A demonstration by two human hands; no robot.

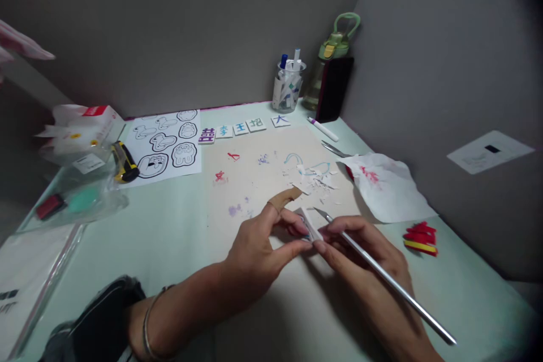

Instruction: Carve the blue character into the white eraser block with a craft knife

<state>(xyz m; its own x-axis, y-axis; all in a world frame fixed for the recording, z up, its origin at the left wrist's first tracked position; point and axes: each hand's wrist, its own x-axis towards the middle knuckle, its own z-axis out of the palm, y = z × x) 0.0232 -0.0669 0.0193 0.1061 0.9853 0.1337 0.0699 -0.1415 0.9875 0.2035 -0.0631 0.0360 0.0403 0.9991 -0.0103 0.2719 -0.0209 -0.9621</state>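
Note:
My left hand (pixel 265 237) pinches a small white block (pixel 309 225), which looks like a carving eraser, between thumb and fingers. Its index finger reaches out over the shavings. My right hand (pixel 367 251) holds a silver craft knife (pixel 390 281), the blade pointing up and left past the block's far side. The right thumb and a fingertip also touch the block's near right end. What is on the block's face is mostly hidden by my fingers. White shavings (pixel 320 181) lie on the beige board (pixel 237 198) just beyond my hands.
Several carved white tiles with characters (pixel 240 129) line the board's far edge. A yellow utility knife (pixel 124 163) rests on a sheet of line drawings (pixel 169 147). At the back stand a pen jar (pixel 288 87) and a green bottle (pixel 313 83). Tissue paper (pixel 388 189) and red strips (pixel 419 237) lie right.

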